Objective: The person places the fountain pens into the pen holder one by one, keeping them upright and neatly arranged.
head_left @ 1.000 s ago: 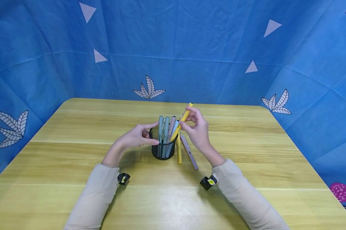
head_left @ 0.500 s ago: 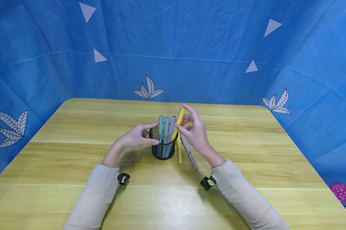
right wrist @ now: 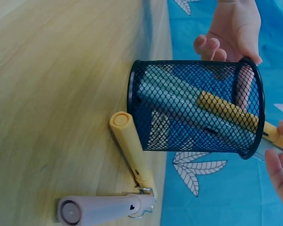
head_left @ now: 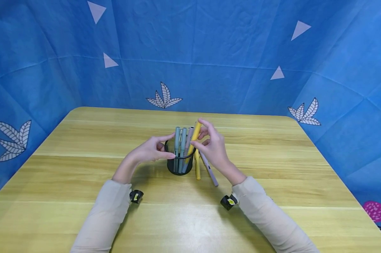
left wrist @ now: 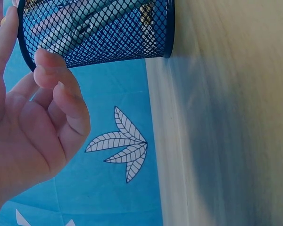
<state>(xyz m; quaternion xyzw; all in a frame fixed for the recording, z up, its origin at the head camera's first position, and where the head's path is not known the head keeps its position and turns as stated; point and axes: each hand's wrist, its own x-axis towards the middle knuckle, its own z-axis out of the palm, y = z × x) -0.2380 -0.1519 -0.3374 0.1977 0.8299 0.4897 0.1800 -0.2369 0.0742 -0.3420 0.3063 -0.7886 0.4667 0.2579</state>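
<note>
A black mesh pen holder stands upright on the table. My left hand grips its rim from the left, with thumb in front and index finger toward the back. Between thumb and fingers of my right hand is a yellow pen, tilted, its lower part inside the holder. In the right wrist view the pen's lower end shows through the mesh. Two grey-green pens and a pinkish pen stand in the holder; a light blue one is mostly hidden behind the yellow pen.
Right of the holder, another yellow pen and a lilac pen lie on the wooden table. Their far ends are close together in the right wrist view. A blue patterned cloth hangs behind the table and at its sides.
My right hand has shifted left and down, lowering the yellow pen deeper into the holder and making it more upright. The left hand has stayed at the rim.
</note>
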